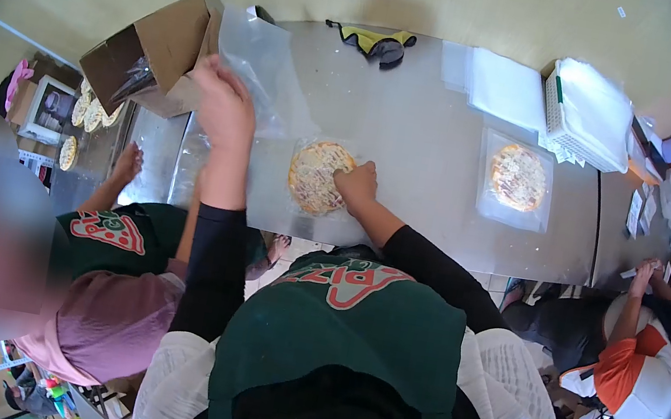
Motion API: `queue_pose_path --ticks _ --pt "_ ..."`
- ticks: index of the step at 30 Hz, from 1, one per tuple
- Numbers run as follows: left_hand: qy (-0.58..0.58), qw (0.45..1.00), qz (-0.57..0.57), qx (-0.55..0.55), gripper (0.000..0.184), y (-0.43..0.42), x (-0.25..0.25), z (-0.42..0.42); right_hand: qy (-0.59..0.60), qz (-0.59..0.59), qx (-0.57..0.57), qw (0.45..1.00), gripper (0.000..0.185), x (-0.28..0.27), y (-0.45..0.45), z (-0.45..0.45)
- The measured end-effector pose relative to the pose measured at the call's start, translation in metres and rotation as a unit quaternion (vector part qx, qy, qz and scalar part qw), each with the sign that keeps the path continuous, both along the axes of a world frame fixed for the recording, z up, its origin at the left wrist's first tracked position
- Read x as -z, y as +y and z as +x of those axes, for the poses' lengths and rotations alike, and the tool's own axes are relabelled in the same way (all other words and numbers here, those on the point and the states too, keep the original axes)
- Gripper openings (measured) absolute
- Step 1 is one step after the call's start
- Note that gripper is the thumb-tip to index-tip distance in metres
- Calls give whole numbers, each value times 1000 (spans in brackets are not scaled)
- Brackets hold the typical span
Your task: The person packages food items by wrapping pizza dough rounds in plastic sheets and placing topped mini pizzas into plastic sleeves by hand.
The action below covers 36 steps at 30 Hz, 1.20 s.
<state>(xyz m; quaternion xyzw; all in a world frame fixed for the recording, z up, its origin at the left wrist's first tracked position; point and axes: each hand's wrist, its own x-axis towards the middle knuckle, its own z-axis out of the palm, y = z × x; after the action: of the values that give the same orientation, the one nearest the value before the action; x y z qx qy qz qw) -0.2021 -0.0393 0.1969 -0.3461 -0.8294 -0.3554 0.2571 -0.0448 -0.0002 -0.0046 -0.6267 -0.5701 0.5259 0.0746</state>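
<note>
A round pizza [319, 177] topped with shredded cheese lies on the steel table in front of me, with clear plastic showing around its edge. My right hand [357, 185] is closed at the pizza's right edge, its fingertips partly hidden. My left hand [225, 102] is raised beside an open cardboard box [170, 40], fingers bent and close together. It overlaps the box's right side and the edge of a clear plastic sheet [266, 65]; what lies in the fingers is hidden. Another pizza [518, 177] rests on a clear plastic sheet to the right.
A white basket [584, 114] and stacked plastic sheets [507, 87] stand at the back right. A yellow and grey cloth item [376, 43] lies by the wall. At left, a co-worker's hand [128, 163] is near; several pizzas [90, 111] lie beyond. Another person [633, 339] works at right.
</note>
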Motion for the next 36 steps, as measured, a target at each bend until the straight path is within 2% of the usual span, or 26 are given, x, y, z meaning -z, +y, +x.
queue_pose_path --ticks 3,4,5,6,7,10,12,16,18,21,25,28,31,33,35,36 --pt "22 981 140 133 31 -4 75 -10 -57 -1 27 998 62 -9 -4 -7" --pt "-152 961 176 153 32 -9 114 -13 -72 -4 39 997 60 -10 -2 -9" --pt "-322 909 204 167 33 -17 152 -13 -40 -18 50 998 60 -8 0 -9" --pt "-398 878 227 142 32 -25 184 -12 -9 -32 60 998 60 0 3 -7" --pt "-472 839 246 115 32 -32 203 -11 23 -46 71 996 60 9 6 -7" --pt "-606 727 314 80 34 -45 220 -2 133 -35 73 988 50 35 5 -7" --pt "-656 682 319 54 34 -49 220 -5 183 -33 95 978 44 30 -1 -5" --pt "-665 706 241 41 35 -43 197 1 244 -64 119 960 38 26 -8 -8" --pt "-660 715 223 59 36 -39 192 3 356 -130 118 918 35 30 -9 -5" --pt "-662 700 246 104 36 -36 206 4 496 -255 126 820 31 28 -2 11" --pt "-686 674 230 149 35 -26 214 23 617 -426 111 653 34 20 11 42" --pt "-682 696 166 149 27 -8 211 53 629 -386 116 665 41 28 15 78" --pt "-626 725 173 228 15 15 185 57 634 -354 96 681 44 39 21 124" --pt "-512 787 193 286 16 42 150 52 634 -360 123 674 47 36 23 161" --pt "-343 854 218 325 17 65 84 69 640 -345 159 668 50 25 22 197" --pt "-300 872 183 340 16 73 66 76 647 -327 179 665 51 20 21 215"
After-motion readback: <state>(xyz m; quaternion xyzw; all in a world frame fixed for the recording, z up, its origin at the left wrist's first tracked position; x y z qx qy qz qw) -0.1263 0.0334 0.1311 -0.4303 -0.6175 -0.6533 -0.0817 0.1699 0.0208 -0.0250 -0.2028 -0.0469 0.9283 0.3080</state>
